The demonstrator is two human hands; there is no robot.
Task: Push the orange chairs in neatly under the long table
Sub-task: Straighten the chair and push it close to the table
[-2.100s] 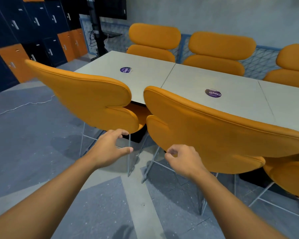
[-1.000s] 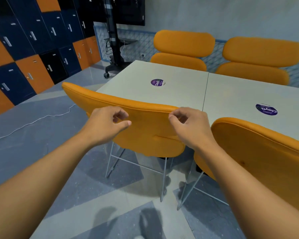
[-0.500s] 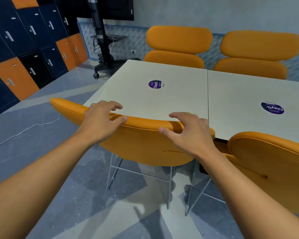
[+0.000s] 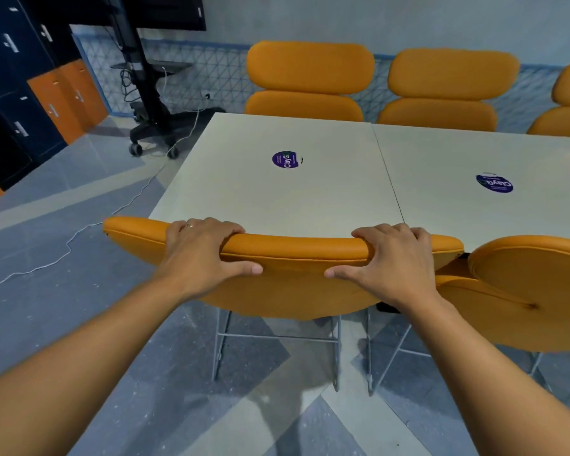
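Left hand (image 4: 204, 255) and right hand (image 4: 395, 258) gripping top edge of orange chair (image 4: 293, 284), fingers curling over front, thumbs lying on back; hands well apart. Chair back sitting at near edge of long table (image 4: 277, 205); contact, cannot tell. Second chair (image 4: 533, 291) standing just beside, on right. Far chairs (image 4: 310, 80) lining opposite side. Purple sticker (image 4: 287, 159) reading "ClayG"; another sticker (image 4: 494, 183) reading same, upside down.

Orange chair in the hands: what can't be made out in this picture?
Head view:
Seat of the held chair: hidden behind its own backrest.
Fingertips of left hand and right hand: curled over the backrest top.
Much of the neighbouring chair: cut off by the right edge.
Small print on the purple sticker: too small.
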